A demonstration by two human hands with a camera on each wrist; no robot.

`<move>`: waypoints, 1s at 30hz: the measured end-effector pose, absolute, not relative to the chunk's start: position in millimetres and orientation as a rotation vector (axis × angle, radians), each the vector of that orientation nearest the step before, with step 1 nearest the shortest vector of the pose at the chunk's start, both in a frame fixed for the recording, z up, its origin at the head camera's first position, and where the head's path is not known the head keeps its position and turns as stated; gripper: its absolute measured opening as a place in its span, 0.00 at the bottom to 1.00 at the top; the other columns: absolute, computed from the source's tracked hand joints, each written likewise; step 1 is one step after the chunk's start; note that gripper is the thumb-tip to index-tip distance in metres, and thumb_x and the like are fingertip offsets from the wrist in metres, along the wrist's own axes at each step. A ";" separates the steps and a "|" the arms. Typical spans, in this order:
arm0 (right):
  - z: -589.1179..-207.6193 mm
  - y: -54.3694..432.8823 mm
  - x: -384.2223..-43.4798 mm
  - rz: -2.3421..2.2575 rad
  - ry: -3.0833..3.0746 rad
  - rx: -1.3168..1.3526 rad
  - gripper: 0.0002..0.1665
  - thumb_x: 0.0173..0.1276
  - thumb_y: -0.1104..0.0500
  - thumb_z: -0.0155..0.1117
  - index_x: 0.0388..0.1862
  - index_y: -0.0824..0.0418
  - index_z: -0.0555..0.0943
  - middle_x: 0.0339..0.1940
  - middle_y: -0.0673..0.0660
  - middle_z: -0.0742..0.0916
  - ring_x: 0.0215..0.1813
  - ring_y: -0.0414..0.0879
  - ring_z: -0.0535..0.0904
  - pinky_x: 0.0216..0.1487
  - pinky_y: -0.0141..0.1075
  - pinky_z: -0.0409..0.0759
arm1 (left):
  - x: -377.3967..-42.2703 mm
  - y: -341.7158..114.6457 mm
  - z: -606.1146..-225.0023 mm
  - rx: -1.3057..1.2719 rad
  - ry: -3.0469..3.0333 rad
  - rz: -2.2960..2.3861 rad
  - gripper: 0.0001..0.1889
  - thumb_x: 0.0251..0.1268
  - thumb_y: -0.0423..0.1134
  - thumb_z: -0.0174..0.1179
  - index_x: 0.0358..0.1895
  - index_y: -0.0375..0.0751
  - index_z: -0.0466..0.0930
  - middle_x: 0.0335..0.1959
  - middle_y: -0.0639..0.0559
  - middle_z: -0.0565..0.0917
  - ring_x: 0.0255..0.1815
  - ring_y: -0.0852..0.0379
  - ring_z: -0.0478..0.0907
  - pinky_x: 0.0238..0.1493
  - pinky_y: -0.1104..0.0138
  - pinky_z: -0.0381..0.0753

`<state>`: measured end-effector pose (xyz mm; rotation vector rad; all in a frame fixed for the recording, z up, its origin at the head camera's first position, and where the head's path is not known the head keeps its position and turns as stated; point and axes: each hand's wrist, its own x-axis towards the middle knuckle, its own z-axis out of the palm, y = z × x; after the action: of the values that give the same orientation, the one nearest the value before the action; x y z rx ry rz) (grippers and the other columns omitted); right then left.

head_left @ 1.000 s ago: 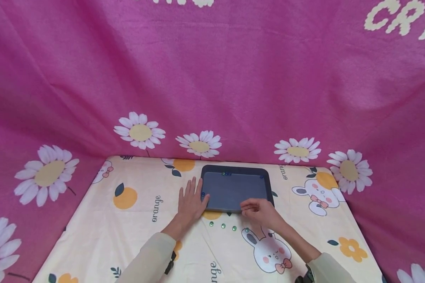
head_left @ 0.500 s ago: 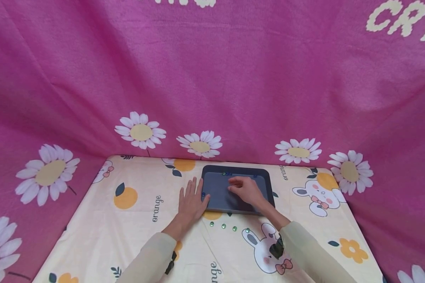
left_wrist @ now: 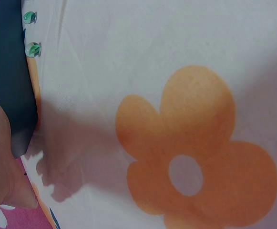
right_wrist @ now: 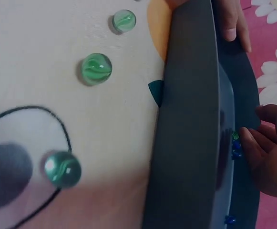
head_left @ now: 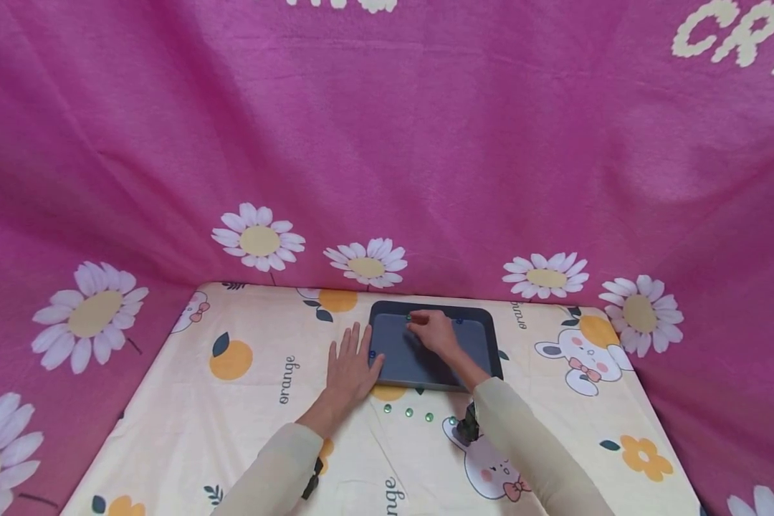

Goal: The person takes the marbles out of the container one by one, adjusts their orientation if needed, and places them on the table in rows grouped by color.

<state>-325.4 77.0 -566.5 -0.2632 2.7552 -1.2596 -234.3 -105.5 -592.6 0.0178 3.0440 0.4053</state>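
So the desk [head_left: 168, 444] has a cream fruit-and-bunny cloth [head_left: 239, 423] over it. Dark gray rectangular tray [head_left: 396, 365] sits around 1 o'clock, and four green-swirl glass marbles [head_left: 409, 412] are lined up just off its 6 o'clock side.

The tray [right_wrist: 190, 95] is dark grey, the marbles [right_wrist: 97, 69] green-swirled or, seemingly, blue, the backdrop [head_left: 451, 158] daisy-patterned magenta.

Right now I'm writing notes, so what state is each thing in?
Tray: sitting upright
Cloth: spread out
Blue marbles: scattered in the tray
Green marble inside: beside blue ones
Green marbles outside: four, spaced in a row
Left hand: fingers straight, at the tray's edge
Right hand: fingers bent, near inside marbles
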 end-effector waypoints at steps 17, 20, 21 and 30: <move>-583.5 58.7 -336.1 -1.247 2.866 -0.145 0.21 0.66 0.62 0.70 0.57 0.68 0.83 0.47 0.62 0.89 0.51 0.54 0.85 0.55 0.46 0.80 | -235.7 -105.8 -595.6 0.008 3.044 0.438 0.39 0.76 0.61 0.43 0.81 0.46 0.47 0.82 0.44 0.46 0.81 0.44 0.41 0.76 0.45 0.41; -585.4 56.5 -337.5 -1.232 2.901 -0.131 0.20 0.65 0.62 0.70 0.56 0.68 0.84 0.47 0.62 0.89 0.51 0.54 0.85 0.56 0.47 0.79 | -235.5 -105.9 -594.7 0.007 3.044 0.440 0.39 0.76 0.61 0.43 0.81 0.46 0.47 0.82 0.44 0.46 0.81 0.45 0.41 0.76 0.45 0.41; -586.1 55.5 -338.0 -1.226 2.916 -0.127 0.20 0.65 0.62 0.70 0.55 0.67 0.85 0.46 0.62 0.89 0.51 0.55 0.85 0.56 0.47 0.79 | -235.4 -106.0 -594.4 0.010 3.048 0.443 0.39 0.75 0.61 0.43 0.81 0.46 0.47 0.82 0.44 0.47 0.81 0.44 0.42 0.76 0.45 0.41; -592.7 46.0 -340.6 -1.214 3.009 -0.061 0.16 0.63 0.62 0.72 0.48 0.68 0.87 0.41 0.62 0.89 0.46 0.55 0.86 0.52 0.47 0.81 | -235.0 -105.6 -594.0 0.013 3.036 0.444 0.39 0.76 0.61 0.43 0.82 0.46 0.46 0.82 0.44 0.45 0.81 0.44 0.41 0.76 0.45 0.41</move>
<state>-340.6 46.0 -592.7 -0.0610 3.0092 -1.2140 -235.0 -105.6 -594.0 0.0128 3.0361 0.4437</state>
